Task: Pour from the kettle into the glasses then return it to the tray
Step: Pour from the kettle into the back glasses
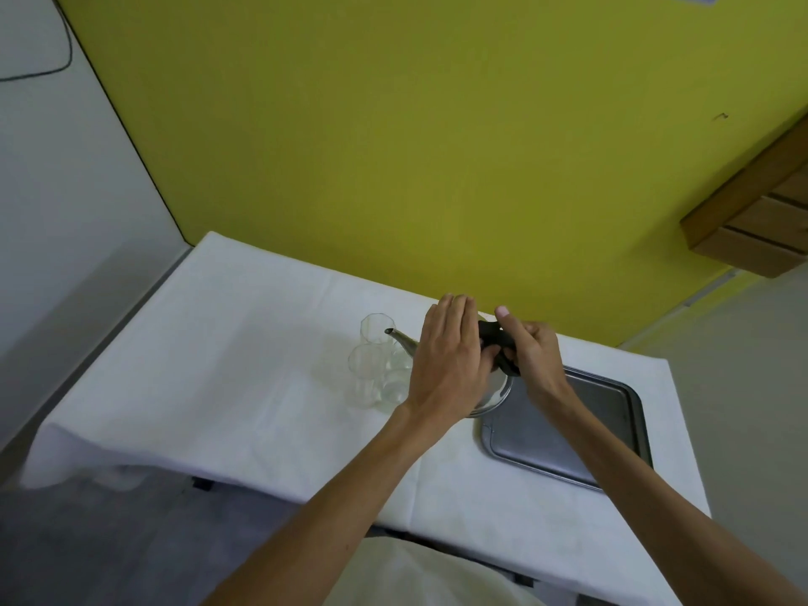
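A steel kettle with a black handle hangs tilted just left of the grey metal tray. Its spout points left, over the clear glasses grouped on the white cloth. My right hand is closed around the black handle. My left hand lies flat on top of the kettle, fingers together, and hides most of the body and lid. Whether any liquid is flowing from the spout cannot be made out.
The white-clothed table runs up to a yellow wall behind. A wooden cabinet hangs at the upper right. Dark fabric lies below the table's near-left edge.
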